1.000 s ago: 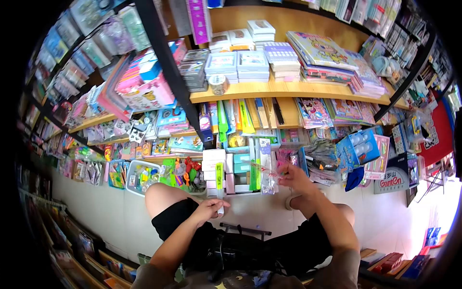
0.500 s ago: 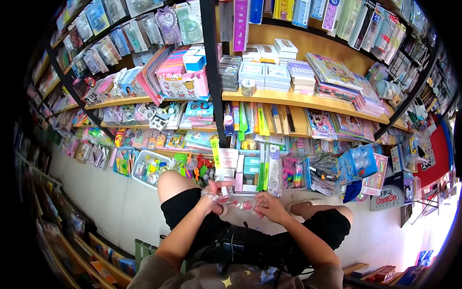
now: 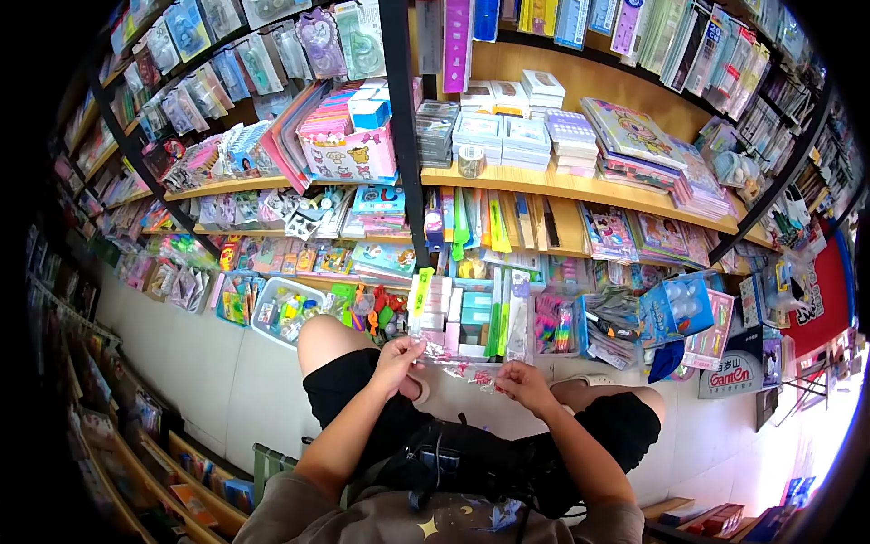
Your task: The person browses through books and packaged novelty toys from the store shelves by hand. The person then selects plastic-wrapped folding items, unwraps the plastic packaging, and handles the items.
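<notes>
A clear, crinkled plastic wrapper [image 3: 464,371] with red printing is stretched between my two hands, above the floor and between my knees. My left hand [image 3: 395,365] pinches its left end, close to the boxes in front. At the other end, my right hand [image 3: 526,386] grips it with fingers bent together. Whether anything lies inside the wrapper is too small to make out. Just beyond sit pink and white boxes [image 3: 436,304], teal boxes [image 3: 476,313] and a yellow-green strip package [image 3: 420,297].
A white bin [image 3: 263,313] of small items stands left, beside colourful toys [image 3: 376,308]. A blue box [image 3: 675,306] and a Ganten carton [image 3: 732,372] are on the right. Wooden shelves [image 3: 580,184] full of stationery rise ahead, divided by a black post [image 3: 401,118].
My hands have moved slightly apart, pulling the wrapper straighter. The left fingers, stretched out before, are now drawn in on its end. The view has shifted a little.
</notes>
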Action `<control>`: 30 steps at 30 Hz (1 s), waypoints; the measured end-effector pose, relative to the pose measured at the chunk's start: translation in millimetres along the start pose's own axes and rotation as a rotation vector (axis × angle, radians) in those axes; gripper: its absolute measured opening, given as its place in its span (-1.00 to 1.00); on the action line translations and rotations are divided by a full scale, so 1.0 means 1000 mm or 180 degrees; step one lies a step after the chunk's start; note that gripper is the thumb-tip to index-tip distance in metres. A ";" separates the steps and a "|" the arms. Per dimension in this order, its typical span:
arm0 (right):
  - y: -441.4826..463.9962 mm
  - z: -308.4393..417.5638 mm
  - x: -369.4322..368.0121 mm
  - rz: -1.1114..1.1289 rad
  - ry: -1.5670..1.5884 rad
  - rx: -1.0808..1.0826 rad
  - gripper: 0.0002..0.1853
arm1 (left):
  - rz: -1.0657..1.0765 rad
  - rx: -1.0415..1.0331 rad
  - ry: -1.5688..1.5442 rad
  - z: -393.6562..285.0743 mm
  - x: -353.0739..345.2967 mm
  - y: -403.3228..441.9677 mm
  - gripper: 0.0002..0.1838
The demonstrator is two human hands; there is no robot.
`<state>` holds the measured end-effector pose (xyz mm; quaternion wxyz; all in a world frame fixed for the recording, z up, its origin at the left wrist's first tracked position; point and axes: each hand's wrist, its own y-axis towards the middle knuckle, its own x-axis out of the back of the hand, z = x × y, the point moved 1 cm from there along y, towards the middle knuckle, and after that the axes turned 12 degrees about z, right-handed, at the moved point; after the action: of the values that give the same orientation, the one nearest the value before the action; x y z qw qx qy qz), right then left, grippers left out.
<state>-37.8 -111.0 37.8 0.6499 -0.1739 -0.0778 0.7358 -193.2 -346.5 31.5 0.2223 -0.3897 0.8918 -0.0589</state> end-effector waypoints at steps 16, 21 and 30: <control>0.004 -0.006 -0.008 0.0097 -0.0124 -0.0067 -0.93 | -0.0652 -0.0251 -0.0121 0.005 0.004 0.012 -0.79; 0.003 -0.001 0.007 -0.0295 -0.0236 -0.0009 -0.93 | -0.0903 -0.0357 -0.0125 -0.009 -0.001 0.006 -0.76; 0.008 -0.010 0.022 -0.1196 -0.0179 0.0600 -0.93 | -0.0397 -0.0148 0.0030 -0.006 0.000 0.004 -0.83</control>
<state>-44.0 -91.3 21.8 0.7867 -0.0741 -0.0577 0.6102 -198.4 -344.1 35.6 0.2049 -0.4493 0.8679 -0.0537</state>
